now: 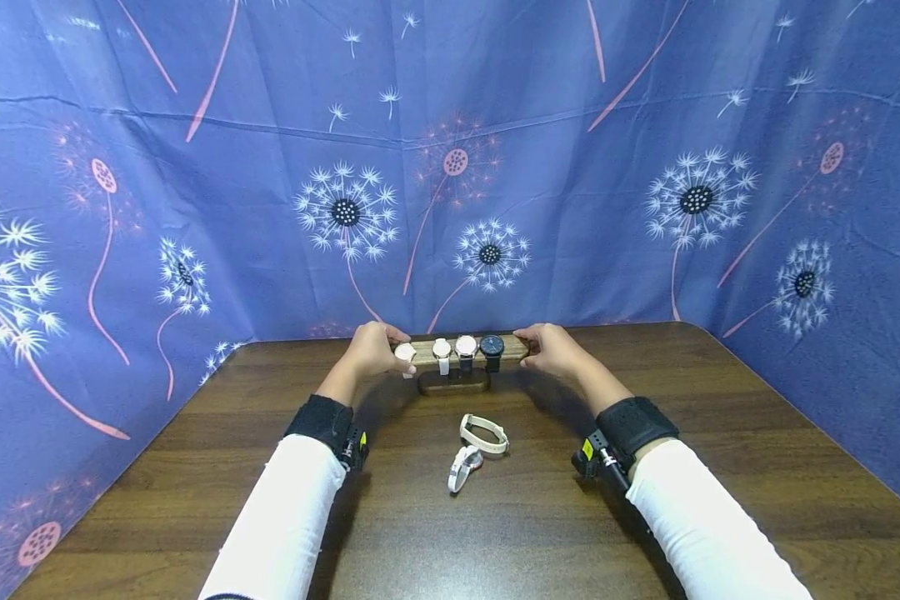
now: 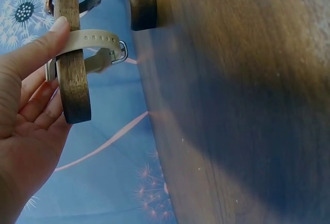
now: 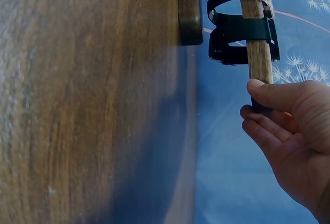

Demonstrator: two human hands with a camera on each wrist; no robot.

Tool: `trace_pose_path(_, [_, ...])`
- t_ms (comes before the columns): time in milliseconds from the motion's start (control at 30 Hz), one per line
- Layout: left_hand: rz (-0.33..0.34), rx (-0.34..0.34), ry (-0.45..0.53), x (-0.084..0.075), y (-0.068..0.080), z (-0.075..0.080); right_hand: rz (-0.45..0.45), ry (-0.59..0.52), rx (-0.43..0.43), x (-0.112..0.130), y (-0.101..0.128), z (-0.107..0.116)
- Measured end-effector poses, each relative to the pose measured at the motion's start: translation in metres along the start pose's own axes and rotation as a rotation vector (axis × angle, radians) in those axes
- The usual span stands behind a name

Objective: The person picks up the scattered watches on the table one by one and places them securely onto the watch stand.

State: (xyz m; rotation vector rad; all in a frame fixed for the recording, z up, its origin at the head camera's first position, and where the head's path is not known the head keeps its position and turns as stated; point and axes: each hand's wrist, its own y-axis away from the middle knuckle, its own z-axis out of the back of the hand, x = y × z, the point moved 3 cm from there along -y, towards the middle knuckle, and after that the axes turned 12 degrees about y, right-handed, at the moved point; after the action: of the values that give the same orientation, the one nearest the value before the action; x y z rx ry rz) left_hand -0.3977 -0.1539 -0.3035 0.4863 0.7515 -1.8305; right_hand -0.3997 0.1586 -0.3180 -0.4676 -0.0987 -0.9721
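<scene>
A wooden watch stand stands near the table's far edge, its crossbar carrying several watches. At the bar's left end, my left hand holds a watch with a cream strap. Its thumb lies across the strap and bar, with the fingers behind the watch face. My right hand pinches the bar's bare right end between thumb and fingers. Between the hands are a white-strapped watch, a pale-faced watch with a dark strap and a black watch.
On the table, in front of the stand, lie a cream-strapped watch and a white watch, close together. A blue curtain with dandelion prints hangs behind the table and along its sides.
</scene>
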Motion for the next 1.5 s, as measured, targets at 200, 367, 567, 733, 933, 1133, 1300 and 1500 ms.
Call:
trace_pose_path(200, [-0.022, 0.000, 0.002, -0.003, -0.002, -0.003, -0.010, -0.018, 0.008, 0.000, 0.000, 0.000])
trace_pose_path(367, [-0.032, -0.002, -0.015, -0.005, -0.003, -0.006, -0.018, -0.019, 0.017, 0.001, 0.000, -0.001])
trace_pose_path(567, [-0.026, 0.002, -0.022, -0.009, -0.005, -0.009, -0.017, -0.010, 0.014, 0.000, 0.000, -0.001])
trace_pose_path(733, [-0.028, 0.010, -0.020, -0.010, -0.006, -0.011, -0.020, -0.002, 0.020, 0.001, 0.000, -0.001])
trace_pose_path(933, [-0.028, 0.007, -0.006, -0.012, -0.008, -0.014, -0.016, 0.002, 0.022, 0.001, -0.001, 0.000])
trace_pose_path(1133, [-0.058, 0.001, -0.021, -0.015, -0.008, -0.016, 0.008, 0.022, 0.001, 0.003, 0.000, 0.001])
trace_pose_path(1300, [-0.043, 0.002, -0.001, -0.018, -0.007, -0.018, -0.001, 0.025, 0.009, 0.005, 0.002, 0.002])
trace_pose_path(1500, [-0.044, 0.008, 0.001, -0.019, -0.009, -0.020, -0.011, 0.017, 0.013, 0.004, 0.002, 0.002])
